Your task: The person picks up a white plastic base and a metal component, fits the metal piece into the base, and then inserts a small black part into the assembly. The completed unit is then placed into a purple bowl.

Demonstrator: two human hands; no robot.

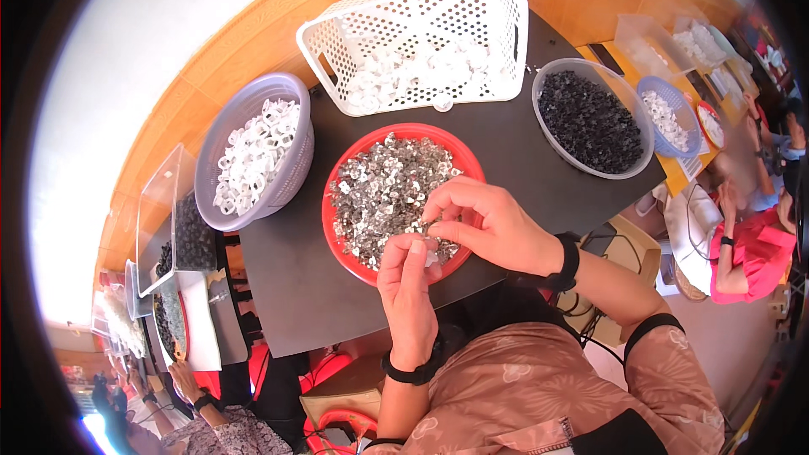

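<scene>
Both my hands meet over the near right edge of a red bowl [472, 164] heaped with small silvery metal pieces [383, 190]. Thumb and fingers of my left hand [408, 286] are closed on a small whitish plastic part [432, 261], which shows beside the fingertips. Just above it, my right hand [489, 223] comes in from the right with thumb and forefinger pinched together. Whatever sits in that pinch is too small to make out. The fingertips of the two hands almost touch.
Behind the bowl stands a white perforated basket [371, 109] of white parts, with one white part [442, 102] at its front. A purple-grey basket [308, 139] of white rings is at left, a clear tub [645, 160] of black pieces at right. Co-workers' hands [187, 381] show at the sides.
</scene>
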